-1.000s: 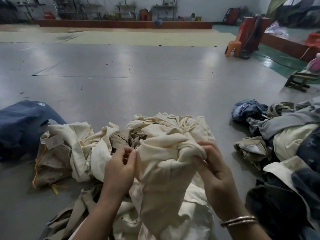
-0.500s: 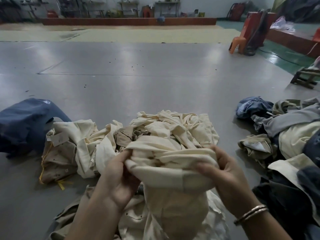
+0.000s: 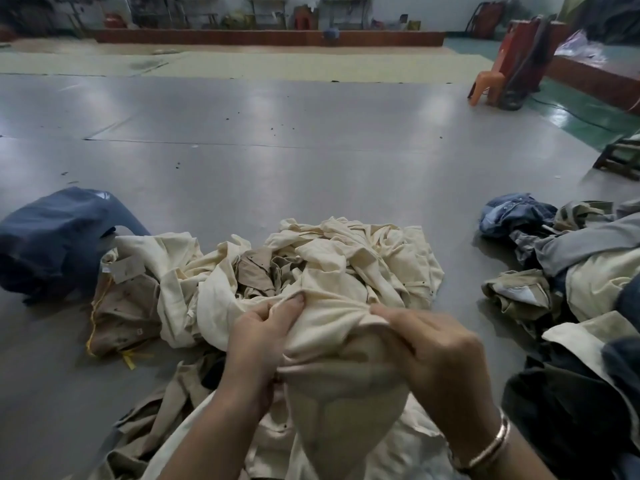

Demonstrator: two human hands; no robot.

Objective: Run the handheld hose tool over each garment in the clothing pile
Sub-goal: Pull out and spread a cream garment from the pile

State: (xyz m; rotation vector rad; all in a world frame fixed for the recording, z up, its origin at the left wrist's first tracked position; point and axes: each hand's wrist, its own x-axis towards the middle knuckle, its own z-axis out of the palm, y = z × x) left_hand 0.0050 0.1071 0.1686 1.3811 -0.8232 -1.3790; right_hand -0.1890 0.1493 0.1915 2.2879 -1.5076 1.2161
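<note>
Cream cotton, bunched and creased: the cream garment [image 3: 332, 317] sits low in the middle of the view, lifted off the heap and stretched taut between both hands. Left hand [image 3: 258, 336] pinches a fold of its upper edge between thumb and curled fingers; right hand [image 3: 440, 355] grips the opposite side, fingers curled over the cloth with the thumb tip pressed into a gather. A bangle [image 3: 491, 448] circles the right wrist. Below the grip the fabric hangs as a rounded pouch (what fills it, if anything, cannot be told). Directly behind lies the clothing pile [image 3: 346, 258], mostly cream and tan pieces tangled together, one with a paper tag at its left edge. A dark blue garment [image 3: 55, 237] lies further left, touching that pile. To the right, apart from it, a second heap [image 3: 571, 271] mixes denim, grey and pale fabrics. All rest on a grey floor [image 3: 277, 150]. Far right stands an orange plastic chair [image 3: 488, 86].
</note>
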